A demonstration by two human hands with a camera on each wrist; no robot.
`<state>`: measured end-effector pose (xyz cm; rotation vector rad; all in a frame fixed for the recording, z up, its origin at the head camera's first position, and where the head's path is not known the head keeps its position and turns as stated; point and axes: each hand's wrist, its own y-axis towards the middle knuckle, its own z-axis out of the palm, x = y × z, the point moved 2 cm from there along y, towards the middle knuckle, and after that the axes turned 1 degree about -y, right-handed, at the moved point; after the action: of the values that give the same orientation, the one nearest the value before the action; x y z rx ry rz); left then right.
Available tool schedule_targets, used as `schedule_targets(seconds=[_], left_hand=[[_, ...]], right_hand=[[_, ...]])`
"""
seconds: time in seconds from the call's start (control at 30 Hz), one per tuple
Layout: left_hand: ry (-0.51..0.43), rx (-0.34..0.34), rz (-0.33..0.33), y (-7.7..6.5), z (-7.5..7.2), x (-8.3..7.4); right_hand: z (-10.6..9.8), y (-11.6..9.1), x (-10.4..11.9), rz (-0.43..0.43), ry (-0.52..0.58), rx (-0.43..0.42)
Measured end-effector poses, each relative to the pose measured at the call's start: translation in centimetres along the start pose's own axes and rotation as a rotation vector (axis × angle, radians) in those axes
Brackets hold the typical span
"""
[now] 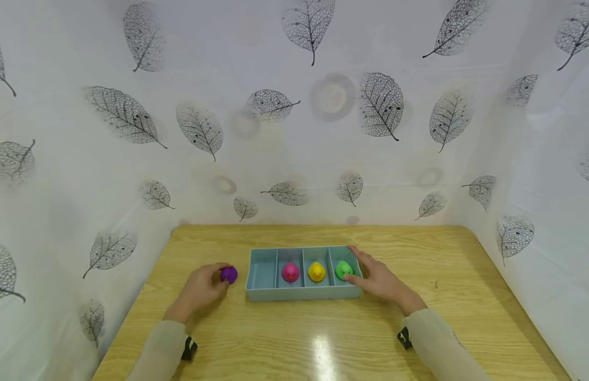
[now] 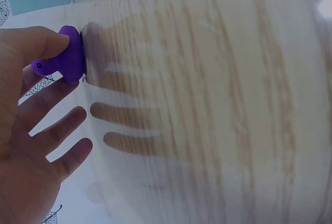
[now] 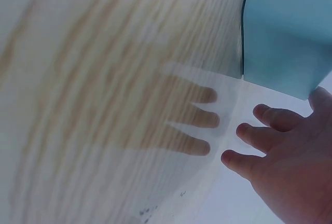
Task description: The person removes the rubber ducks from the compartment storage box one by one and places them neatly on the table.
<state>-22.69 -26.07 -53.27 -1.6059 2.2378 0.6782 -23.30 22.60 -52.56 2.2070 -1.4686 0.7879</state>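
Observation:
A purple toy duck (image 1: 229, 274) sits on the table just left of a blue four-sided tray (image 1: 304, 293) with compartments. My left hand (image 1: 203, 286) pinches this duck between thumb and index finger, the other fingers spread, as the left wrist view shows (image 2: 68, 55). Inside the tray stand a pink duck (image 1: 290, 272), a yellow duck (image 1: 316, 272) and, in the rightmost compartment, a green duck (image 1: 343, 269). At the tray's right end lies my right hand (image 1: 381, 280), index finger at the far corner, thumb by the green duck; whether it touches that duck, I cannot tell.
The tray's leftmost compartment (image 1: 263, 269) holds no duck. Beneath everything is a glossy wood-grain table (image 1: 285, 338). White sheets with a leaf print (image 1: 304, 153) rise behind it and along both sides.

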Motion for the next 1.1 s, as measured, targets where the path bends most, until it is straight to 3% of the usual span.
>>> schedule_targets(seconds=[0.73,0.93,1.1], left_hand=[[-0.004,-0.011,0.012,-0.1,0.0,0.0],[-0.05,0.007,-0.005,-0.1,-1.1,-0.8],[-0.103,-0.043,-0.011,0.1,-2.2,-1.8]], right_hand=[[-0.1,-0.1,0.0,0.018,-0.005,0.015],[0.0,0.1,-0.1,0.016,-0.006,0.009],[0.1,0.1,-0.1,0.023,0.001,0.013]])
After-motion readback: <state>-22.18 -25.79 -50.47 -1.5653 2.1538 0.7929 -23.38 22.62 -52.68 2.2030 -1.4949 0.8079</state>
